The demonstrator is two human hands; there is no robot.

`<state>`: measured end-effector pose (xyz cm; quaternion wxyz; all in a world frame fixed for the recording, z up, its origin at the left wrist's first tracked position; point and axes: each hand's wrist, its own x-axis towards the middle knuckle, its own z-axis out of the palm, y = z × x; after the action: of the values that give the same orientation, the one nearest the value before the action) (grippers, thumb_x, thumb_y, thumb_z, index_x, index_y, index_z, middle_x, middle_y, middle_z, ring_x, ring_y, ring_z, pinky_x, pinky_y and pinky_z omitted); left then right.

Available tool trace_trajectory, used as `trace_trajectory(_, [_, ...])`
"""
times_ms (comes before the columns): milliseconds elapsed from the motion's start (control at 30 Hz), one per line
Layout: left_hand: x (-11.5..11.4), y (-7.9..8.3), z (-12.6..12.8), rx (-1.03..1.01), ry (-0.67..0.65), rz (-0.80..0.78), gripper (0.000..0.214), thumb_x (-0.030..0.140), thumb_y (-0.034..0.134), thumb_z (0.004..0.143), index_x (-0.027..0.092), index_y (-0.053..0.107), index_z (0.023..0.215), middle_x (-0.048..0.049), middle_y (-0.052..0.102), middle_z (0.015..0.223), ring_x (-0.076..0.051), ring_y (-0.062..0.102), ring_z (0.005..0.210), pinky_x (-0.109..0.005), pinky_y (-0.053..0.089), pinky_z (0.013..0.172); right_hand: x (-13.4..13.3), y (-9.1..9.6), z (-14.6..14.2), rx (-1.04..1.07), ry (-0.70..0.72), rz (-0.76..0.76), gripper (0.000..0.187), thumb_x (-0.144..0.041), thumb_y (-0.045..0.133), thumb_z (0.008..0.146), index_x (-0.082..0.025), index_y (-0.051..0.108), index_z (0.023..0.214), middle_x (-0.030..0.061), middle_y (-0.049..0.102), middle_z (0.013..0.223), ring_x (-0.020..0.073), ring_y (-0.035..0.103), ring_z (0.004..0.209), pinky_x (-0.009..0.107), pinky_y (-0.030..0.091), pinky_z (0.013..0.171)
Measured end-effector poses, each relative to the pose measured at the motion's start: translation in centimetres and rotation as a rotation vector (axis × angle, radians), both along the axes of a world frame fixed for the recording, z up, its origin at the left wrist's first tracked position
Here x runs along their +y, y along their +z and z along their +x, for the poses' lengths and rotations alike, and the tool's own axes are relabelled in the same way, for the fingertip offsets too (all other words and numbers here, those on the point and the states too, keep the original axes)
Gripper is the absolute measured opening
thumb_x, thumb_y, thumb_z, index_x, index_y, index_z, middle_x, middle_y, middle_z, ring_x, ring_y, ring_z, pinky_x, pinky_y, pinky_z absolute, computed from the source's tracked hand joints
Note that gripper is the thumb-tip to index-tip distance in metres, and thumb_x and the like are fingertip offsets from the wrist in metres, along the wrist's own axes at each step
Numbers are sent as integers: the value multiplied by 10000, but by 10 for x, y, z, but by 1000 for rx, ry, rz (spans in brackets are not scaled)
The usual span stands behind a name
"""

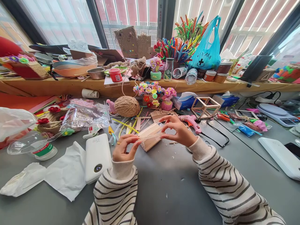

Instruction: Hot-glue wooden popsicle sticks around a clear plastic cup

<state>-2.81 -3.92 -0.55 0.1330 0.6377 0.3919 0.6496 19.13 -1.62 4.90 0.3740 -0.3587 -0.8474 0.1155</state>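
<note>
My left hand [124, 148] and my right hand [177, 129] both pinch a thin wooden craft stick [151, 136], held level between them just above the grey table [164, 187]. Directly beneath the stick lies a flat panel of wooden sticks [150, 132] set side by side. Both sleeves are cream with dark stripes. A pink hot glue gun [191, 120] lies just right of my right hand, its black cord looping across the table. A ball of jute twine [127, 106] sits behind the panel.
A white power bank [96, 156] and crumpled tissue [67, 173] lie at left, near a clear plastic bag [83, 117]. A wooden cube frame [205, 106], loose sticks, pipe-cleaner flowers [154, 90] and a kitchen scale [277, 113] stand behind. A wooden shelf [58, 86] holds clutter.
</note>
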Motion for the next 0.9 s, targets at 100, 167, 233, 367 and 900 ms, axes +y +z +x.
trace_trajectory(100, [-4,3,5,-91,-52,-43,127,253,665,694,162,641,779,-40,604,796,-134,584,762,-250,530,661,-3,6,1,-17,7,-6,133,-309,664,697,-196,597,715,74,558,1080,202,487,1008,397,388,891])
trace_trajectory(167, [-7,4,7,-130,-77,-113,163,295,669,687,162,636,777,-38,610,794,-133,594,752,-239,536,650,-4,8,1,-26,17,-9,128,-307,663,698,-200,596,716,71,556,1084,204,489,1016,401,389,892])
trace_trajectory(233, [-10,5,9,-152,-71,-196,210,340,674,673,162,632,773,-34,622,780,-131,608,721,-240,541,657,-4,9,1,-31,27,-8,123,-307,661,701,-202,597,719,69,556,1088,204,487,1024,403,388,895])
trace_trajectory(367, [-14,7,12,-194,-78,-291,261,393,683,647,171,636,777,-17,642,739,-114,621,638,-220,539,642,-4,9,3,-36,50,-3,123,-308,658,704,-201,601,722,70,555,1097,203,480,1035,400,382,909])
trace_trajectory(900, [-16,5,18,-186,-201,-354,194,329,687,645,164,632,732,-9,641,657,-103,611,515,-191,517,529,-8,19,6,50,85,-71,114,-295,661,701,-200,612,740,77,550,1102,199,491,1027,385,438,854])
